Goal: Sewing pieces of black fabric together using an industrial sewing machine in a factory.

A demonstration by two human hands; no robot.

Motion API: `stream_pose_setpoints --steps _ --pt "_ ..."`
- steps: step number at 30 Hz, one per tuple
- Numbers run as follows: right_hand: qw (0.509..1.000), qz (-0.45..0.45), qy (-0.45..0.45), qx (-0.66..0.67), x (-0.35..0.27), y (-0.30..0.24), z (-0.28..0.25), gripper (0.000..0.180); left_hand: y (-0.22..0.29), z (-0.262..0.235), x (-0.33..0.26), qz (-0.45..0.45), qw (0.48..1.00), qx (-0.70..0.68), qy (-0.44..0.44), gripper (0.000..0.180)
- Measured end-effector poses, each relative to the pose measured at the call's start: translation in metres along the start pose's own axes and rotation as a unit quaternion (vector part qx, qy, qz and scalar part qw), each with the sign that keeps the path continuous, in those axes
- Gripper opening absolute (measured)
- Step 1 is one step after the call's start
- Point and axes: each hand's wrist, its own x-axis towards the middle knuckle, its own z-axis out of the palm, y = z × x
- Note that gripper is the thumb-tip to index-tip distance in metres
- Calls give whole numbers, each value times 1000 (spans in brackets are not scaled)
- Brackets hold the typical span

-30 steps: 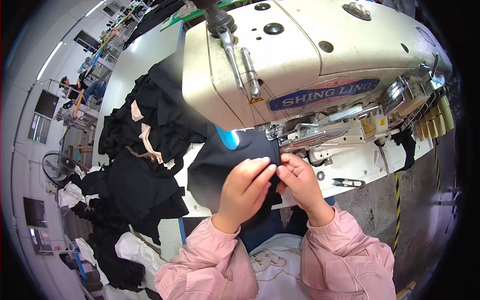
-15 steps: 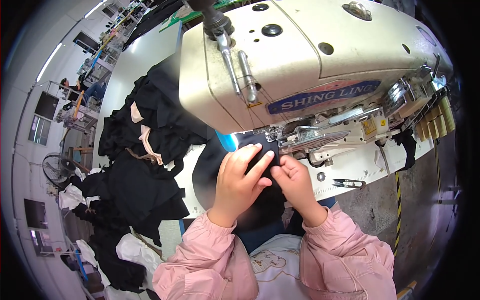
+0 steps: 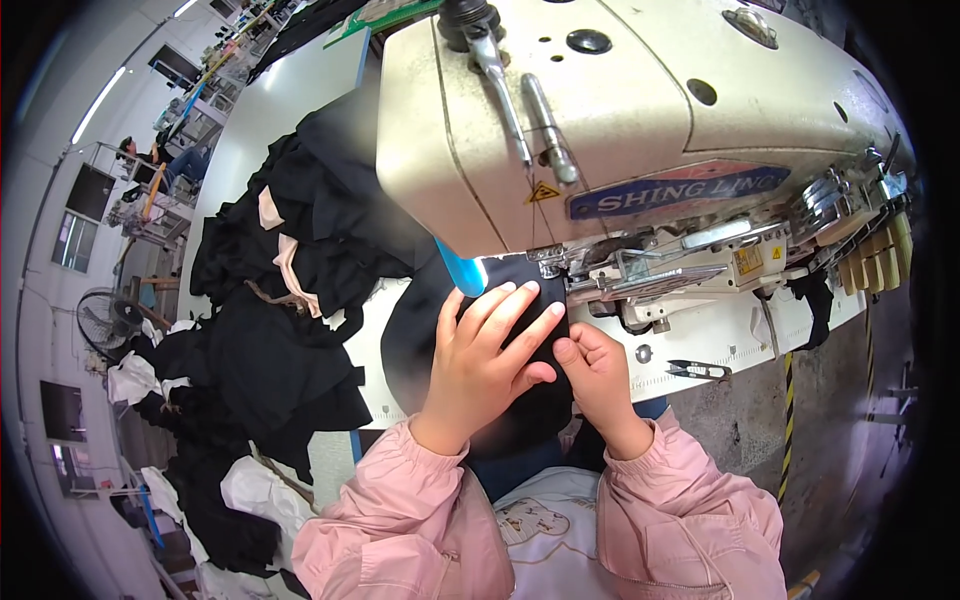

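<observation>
A cream industrial sewing machine fills the upper middle of the head view. Under its head lies a piece of black fabric on the white table. My left hand lies flat on the fabric, fingers spread and pointing toward the needle area. My right hand pinches the fabric's edge just right of the left hand, below the presser foot. Both forearms wear pink sleeves.
A heap of black garments with some beige pieces covers the table's left side. Small thread snips lie on the table at right. Thread cones stand at the machine's right end. A fan and another person are far left.
Both hands have pushed the black fabric forward under the machine head; my left hand's fingers have flattened and spread on the cloth.
</observation>
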Motion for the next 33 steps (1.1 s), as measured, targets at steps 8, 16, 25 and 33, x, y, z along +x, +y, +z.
stream_pose_setpoints --steps 8,16,25,33 --pt "1000 -6 10 -2 2 6 0 19 0 -3 1 -3 1000 9 -4 58" --pt "999 -29 26 -4 7 0 4 18 -2 -6 6 -13 1000 -2 -18 61" --pt "999 -30 9 27 8 0 6 20 0 -1 -3 5 1000 -11 -5 60" --pt "998 -39 9 50 12 1 6 20 -2 -4 2 2 1000 13 -22 61"
